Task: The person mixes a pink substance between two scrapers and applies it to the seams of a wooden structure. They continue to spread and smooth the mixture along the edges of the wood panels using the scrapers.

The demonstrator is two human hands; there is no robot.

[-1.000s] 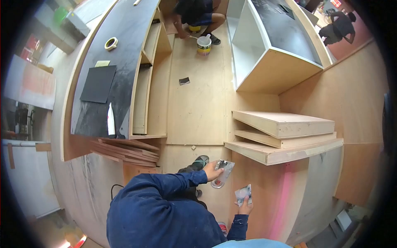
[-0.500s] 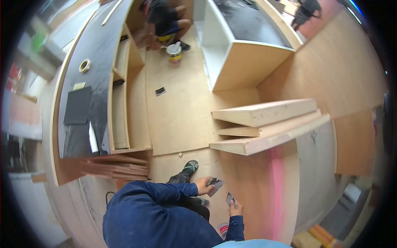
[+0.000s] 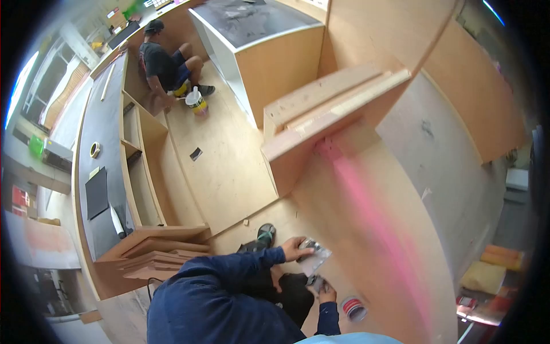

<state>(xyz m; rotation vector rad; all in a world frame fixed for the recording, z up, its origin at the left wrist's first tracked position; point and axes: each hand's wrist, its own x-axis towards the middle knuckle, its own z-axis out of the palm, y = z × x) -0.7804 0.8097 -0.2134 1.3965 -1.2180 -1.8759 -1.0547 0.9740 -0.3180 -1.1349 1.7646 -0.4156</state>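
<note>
My left hand is closed on a flat metal scraper smeared with grey paste. Just below it, my right hand grips a smaller putty knife, its blade close under the scraper's lower edge. Beside my right hand is a round tin with a red and white label. A curved wooden panel with a pink streak extends to the right of both hands.
A co-worker sits low near a white bucket. At left runs a black-topped counter with a tape roll, dark sheet and white tube. Stacked wooden pieces stand ahead. Sandal-clad foot below.
The view has turned and tilted, showing more of the pink streak and the tin. My hands have come closer together, bringing the two blades nearly to touching.
</note>
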